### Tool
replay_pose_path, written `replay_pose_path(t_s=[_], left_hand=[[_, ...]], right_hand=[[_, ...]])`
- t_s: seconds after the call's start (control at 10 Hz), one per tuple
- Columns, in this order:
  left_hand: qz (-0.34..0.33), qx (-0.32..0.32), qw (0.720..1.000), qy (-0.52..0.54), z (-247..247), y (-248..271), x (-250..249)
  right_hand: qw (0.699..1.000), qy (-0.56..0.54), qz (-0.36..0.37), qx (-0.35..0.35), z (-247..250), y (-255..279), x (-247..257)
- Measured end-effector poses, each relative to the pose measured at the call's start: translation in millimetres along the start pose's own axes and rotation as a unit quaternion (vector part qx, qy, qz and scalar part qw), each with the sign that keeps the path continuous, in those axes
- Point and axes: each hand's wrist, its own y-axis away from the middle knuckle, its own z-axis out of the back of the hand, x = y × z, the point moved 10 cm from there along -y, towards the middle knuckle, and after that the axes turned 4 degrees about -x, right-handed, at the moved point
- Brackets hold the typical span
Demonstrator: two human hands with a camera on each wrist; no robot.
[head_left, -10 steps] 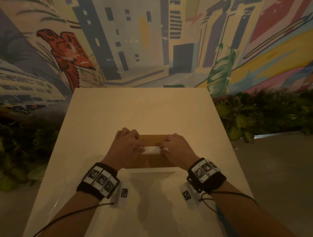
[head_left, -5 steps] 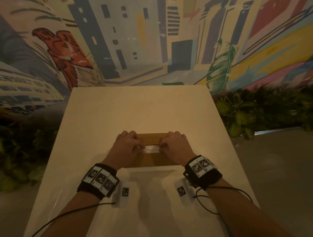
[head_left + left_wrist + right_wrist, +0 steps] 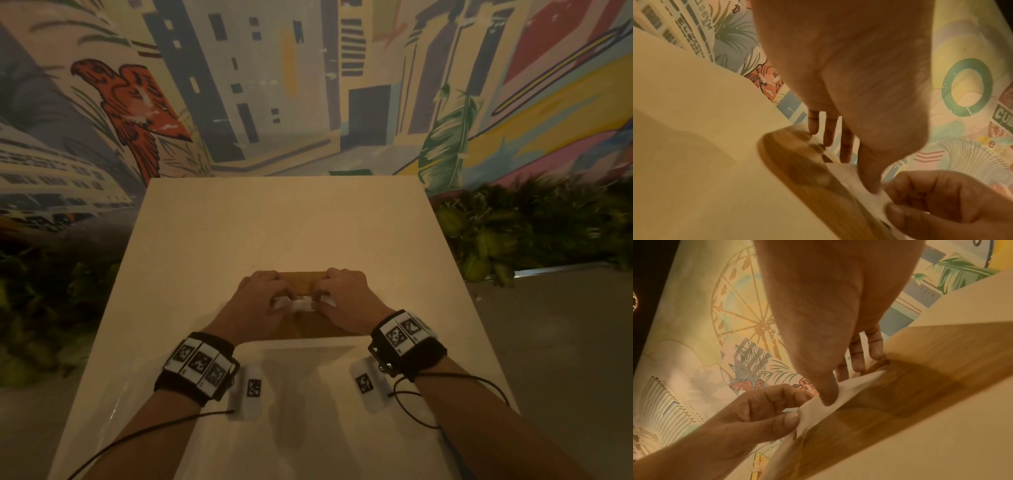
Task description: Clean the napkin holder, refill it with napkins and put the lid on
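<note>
A wooden napkin holder [image 3: 310, 329] stands with its lid on in the middle of the white table [image 3: 274, 233]. A white napkin [image 3: 297, 304] sticks up out of the slot in the lid. My left hand [image 3: 284, 299] and right hand [image 3: 320, 296] lie on the lid close together, and each pinches one end of the napkin. The left wrist view shows the napkin [image 3: 849, 177] under my left thumb, with the right hand [image 3: 900, 199] pinching its end. In the right wrist view the left hand [image 3: 795, 412] pinches the napkin [image 3: 855, 386] over the holder [image 3: 920, 369].
A painted mural wall [image 3: 308, 85] rises right behind the table's far edge. Green plants [image 3: 531, 233] fill planters to the right, and more plants [image 3: 41, 308] to the left. Grey floor [image 3: 565, 342] lies past the table's right edge.
Both hands have slid closer together on the lid. The napkin, flat in the slot before, now stands bunched up between the fingers.
</note>
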Motion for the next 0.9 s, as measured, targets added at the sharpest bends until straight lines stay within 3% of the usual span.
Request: replay_pose_path(t_s=[0.2,0.4,0.7,0.9], left_hand=[[0.016,0.028,0.997,-0.072,-7,14,5],[0.027,0.025,0.997,-0.069,-7,14,9],[0.028,0.027,0.998,-0.054,-5,14,6],[0.023,0.01,1.0,-0.019,-2,14,5]], right_hand=[[1.0,-0.001,-0.01,0.012,2,2,7],[0.996,0.091,0.011,0.023,4,-1,21],[0.989,0.14,0.044,-0.013,29,-1,41],[0.995,0.088,0.03,-0.021,33,0,38]])
